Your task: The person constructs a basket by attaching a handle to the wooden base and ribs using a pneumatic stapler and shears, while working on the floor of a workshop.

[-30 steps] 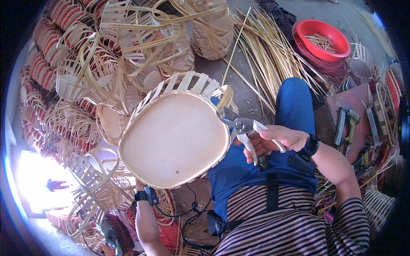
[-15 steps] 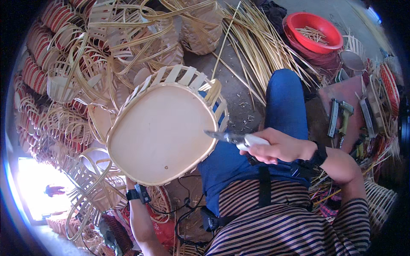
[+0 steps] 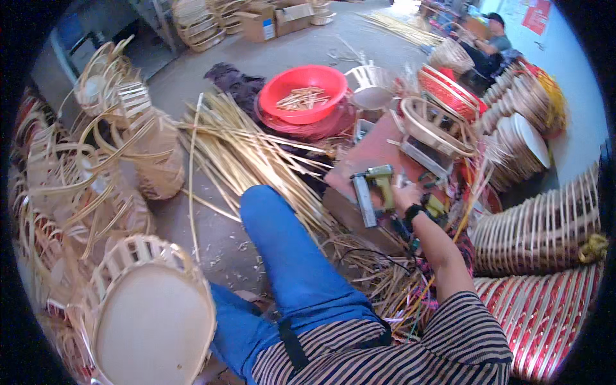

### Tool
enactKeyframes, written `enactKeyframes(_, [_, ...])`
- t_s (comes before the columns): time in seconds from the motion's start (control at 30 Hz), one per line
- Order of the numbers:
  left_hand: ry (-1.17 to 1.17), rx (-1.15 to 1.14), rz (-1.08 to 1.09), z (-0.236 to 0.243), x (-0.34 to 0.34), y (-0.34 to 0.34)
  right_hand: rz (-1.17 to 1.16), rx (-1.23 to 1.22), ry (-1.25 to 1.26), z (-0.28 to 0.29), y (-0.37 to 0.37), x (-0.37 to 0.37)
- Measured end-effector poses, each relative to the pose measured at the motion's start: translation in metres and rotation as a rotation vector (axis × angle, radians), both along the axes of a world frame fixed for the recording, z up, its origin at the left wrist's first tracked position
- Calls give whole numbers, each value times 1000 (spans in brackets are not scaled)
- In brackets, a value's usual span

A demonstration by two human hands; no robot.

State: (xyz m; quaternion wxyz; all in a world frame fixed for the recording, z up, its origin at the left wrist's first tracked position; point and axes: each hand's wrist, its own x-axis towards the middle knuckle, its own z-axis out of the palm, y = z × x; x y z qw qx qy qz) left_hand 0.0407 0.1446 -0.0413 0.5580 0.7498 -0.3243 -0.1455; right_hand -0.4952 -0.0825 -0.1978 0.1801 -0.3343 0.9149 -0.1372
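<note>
My right hand [image 3: 405, 192] reaches onto the reddish board [image 3: 350, 160] at my right, its fingers closed round something pale that I cannot make out. Just left of it lies a green and silver staple gun [image 3: 382, 183]. The oval basket [image 3: 151, 321], with a pale flat base and upright slats, is tilted at the lower left; my left hand is out of sight. An oval tray-like basket [image 3: 433, 131] rests beyond my right hand.
Loose strips [image 3: 250, 167] spread over the floor beside a red basin [image 3: 301, 75] of short sticks. Stacked baskets [image 3: 154, 160] crowd the left, striped ones [image 3: 539, 308] the right. A co-worker [image 3: 494, 45] sits at the back right, near cardboard boxes [image 3: 289, 19].
My view has swung up and right. My right hand has left the basket, where it held pruning shears, and moved out to the board. The basket now appears lower left, and my left forearm has left view.
</note>
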Motion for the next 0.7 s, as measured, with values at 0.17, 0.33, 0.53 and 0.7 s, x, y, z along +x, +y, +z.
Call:
enactKeyframes(0.17, [15,-86,29,22,-1,37,-31,-27,267,27,-6,17])
enactKeyframes(0.33, [86,-185,-52,53,-24,35,421,-292,-147,42,-9,37])
enactKeyframes(0.53, [238,-229,-297,67,-53,-4,897,-371,-802,31,1,111])
enactKeyframes(0.7, [264,-315,-377,47,-75,-68,1143,-188,-972,39,15,141])
